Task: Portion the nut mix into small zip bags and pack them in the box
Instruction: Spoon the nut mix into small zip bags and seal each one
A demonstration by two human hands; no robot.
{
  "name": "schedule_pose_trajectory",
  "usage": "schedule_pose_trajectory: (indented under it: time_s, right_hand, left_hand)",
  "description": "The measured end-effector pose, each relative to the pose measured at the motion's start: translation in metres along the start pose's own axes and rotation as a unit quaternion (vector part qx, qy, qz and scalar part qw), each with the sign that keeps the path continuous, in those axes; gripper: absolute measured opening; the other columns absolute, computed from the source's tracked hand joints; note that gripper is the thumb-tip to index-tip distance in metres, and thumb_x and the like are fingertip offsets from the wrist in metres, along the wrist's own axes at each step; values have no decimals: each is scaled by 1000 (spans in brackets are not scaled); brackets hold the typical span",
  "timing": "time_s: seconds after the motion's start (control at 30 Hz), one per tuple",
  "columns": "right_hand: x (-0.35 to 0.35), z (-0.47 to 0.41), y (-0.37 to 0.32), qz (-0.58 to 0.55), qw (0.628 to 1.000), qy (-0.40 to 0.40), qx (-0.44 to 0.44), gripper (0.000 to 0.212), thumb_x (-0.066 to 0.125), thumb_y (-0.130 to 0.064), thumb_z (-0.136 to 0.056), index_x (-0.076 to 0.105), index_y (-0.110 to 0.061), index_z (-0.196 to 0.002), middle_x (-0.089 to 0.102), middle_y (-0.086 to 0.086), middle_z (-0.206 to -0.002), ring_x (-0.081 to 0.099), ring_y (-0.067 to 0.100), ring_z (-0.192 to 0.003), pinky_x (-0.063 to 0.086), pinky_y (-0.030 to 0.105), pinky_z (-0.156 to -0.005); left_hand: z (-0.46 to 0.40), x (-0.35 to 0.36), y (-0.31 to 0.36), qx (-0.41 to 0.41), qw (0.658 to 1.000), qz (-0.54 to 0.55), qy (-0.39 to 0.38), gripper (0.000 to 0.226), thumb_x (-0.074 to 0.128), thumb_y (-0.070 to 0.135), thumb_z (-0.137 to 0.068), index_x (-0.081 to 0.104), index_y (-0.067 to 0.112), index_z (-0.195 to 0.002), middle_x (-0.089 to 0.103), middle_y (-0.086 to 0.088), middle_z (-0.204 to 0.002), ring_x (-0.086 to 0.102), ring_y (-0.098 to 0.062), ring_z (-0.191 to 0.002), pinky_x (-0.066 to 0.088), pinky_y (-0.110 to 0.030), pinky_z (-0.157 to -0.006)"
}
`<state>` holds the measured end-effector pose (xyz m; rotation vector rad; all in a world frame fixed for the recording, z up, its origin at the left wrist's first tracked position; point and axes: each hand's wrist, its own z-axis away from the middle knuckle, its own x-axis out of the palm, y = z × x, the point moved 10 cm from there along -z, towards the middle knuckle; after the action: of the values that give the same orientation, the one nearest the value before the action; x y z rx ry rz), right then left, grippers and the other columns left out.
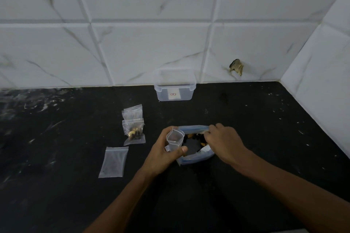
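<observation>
While the big bag of nut mix (196,145) is sitting open-mouthed on the black counter (265,138) just below the middle of the view, the right hand (224,141) is reaching into its mouth from about four o'clock, fingers curled down among the nuts; whether they are gripping any cannot be told. At the bag's nine o'clock edge, the left hand (166,152) is gripping a small empty zip bag (174,138) upright, thumb across its front, mouth held open. Out toward ten o'clock, a filled small bag (134,131) is lying on the counter, overlapping another small bag (132,112) just behind it. At eight o'clock, a flat empty bag (113,161) is lying apart. Toward twelve o'clock, the clear plastic box (174,85) is standing lidless against the tiled wall (132,24).
</observation>
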<state>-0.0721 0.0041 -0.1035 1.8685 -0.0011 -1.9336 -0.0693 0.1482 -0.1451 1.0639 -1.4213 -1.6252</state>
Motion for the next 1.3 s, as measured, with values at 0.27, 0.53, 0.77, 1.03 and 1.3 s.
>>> schedule_pose_trajectory:
  time_s: [0.27, 0.53, 0.77, 1.03, 1.3]
  right_hand:
    - [51, 7, 50, -240, 944, -32, 223, 19, 56, -18, -96, 64, -16, -113, 67, 1, -101, 64, 12, -91, 53, 25, -81]
    - [10, 9, 30, -198, 974, 53, 94, 15, 57, -16, -94, 66, -16, -105, 60, -1, -93, 57, 11, -81, 40, 20, -67]
    - [2, -10, 13, -59, 998, -22, -12, 23, 50, -11, -96, 60, -10, -116, 57, 7, -107, 57, 20, -96, 49, 29, -75]
    - [33, -15, 48, -194, 970, -79, 125, 21, 59, -15, -92, 69, -17, -110, 69, 3, -92, 67, 15, -81, 56, 29, -76]
    - [60, -3, 30, -427, 872, -102, 217, 20, 54, -11, -95, 74, -12, -95, 61, -9, -77, 58, 3, -68, 45, 15, -62]
  left_hand:
    - [-2, 2, -2, -3, 1000, 13, 5, 52, 73, 21, -87, 47, 40, -127, 55, 11, -125, 56, 3, -112, 51, -15, -82]
    - [-4, 0, -5, 0, 1000, 16, -3, 51, 73, 24, -86, 48, 47, -124, 57, 17, -124, 56, 0, -117, 54, -26, -89]
    - [-3, 1, -6, 3, 1000, 17, 0, 52, 74, 26, -86, 48, 46, -126, 58, 16, -126, 58, -3, -118, 55, -35, -94]
    - [-1, 1, -6, 2, 1000, 15, 9, 50, 74, 27, -85, 49, 42, -125, 59, 13, -123, 59, -5, -114, 56, -33, -91]
    - [-2, 5, -9, -7, 1000, 7, 8, 52, 75, 30, -84, 48, 43, -126, 58, 14, -125, 58, -2, -115, 55, -26, -88]
